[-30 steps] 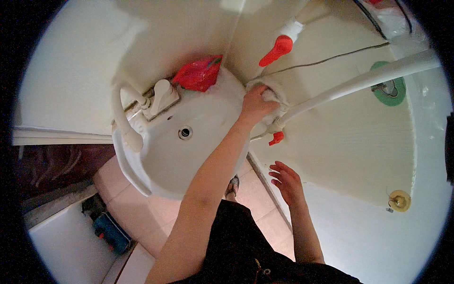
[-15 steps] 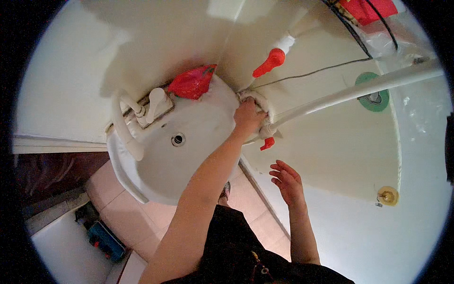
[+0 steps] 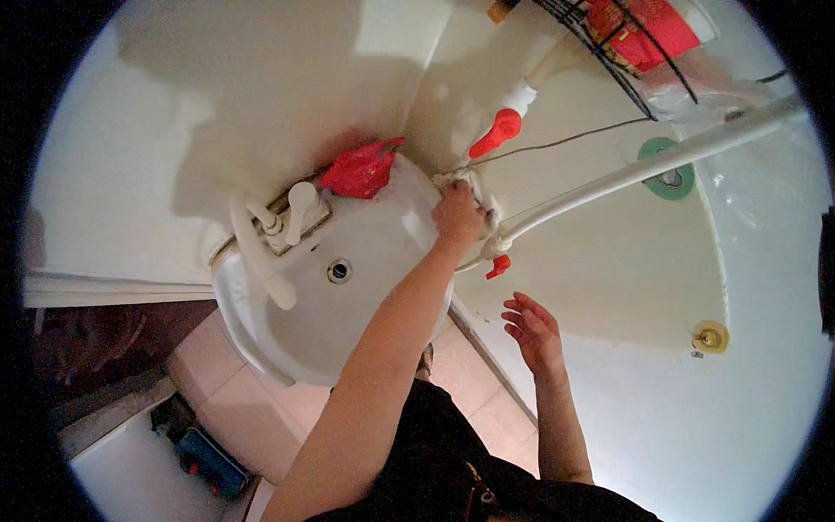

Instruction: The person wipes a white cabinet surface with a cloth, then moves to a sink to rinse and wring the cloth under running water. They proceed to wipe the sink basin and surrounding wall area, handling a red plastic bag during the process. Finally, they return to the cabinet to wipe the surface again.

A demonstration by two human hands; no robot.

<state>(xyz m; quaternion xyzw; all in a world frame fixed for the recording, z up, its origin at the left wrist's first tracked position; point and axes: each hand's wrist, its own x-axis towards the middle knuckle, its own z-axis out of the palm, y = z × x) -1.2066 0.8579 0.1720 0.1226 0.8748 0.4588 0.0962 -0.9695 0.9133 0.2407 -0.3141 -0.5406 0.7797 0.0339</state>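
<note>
My left hand (image 3: pixel 458 214) reaches past the right edge of the white washbasin (image 3: pixel 300 335) into the corner by the pipes. Its fingers are curled round a pale, crumpled cloth (image 3: pixel 459 177), partly hidden by the hand. Just right of it, a white pipe (image 3: pixel 600 187) joins a fitting with a small red valve handle (image 3: pixel 498 266). A larger red tap handle (image 3: pixel 497 133) sits above the hand on the wall pipe. My right hand (image 3: pixel 534 335) hangs in the air below the small valve, fingers apart and slightly bent, holding nothing.
A white faucet (image 3: pixel 300 209) stands at the basin's back left, beside a red packet (image 3: pixel 362 169). A black wire rack (image 3: pixel 600 43) juts from the upper right. Green (image 3: pixel 668 170) and yellow (image 3: pixel 711 337) wall hooks are at right. A blue object (image 3: pixel 213 461) lies lower left.
The view has tilted slightly, bringing more of the wire rack into sight. My left hand stays in the pipe corner with small finger movement; my right hand keeps its open pose.
</note>
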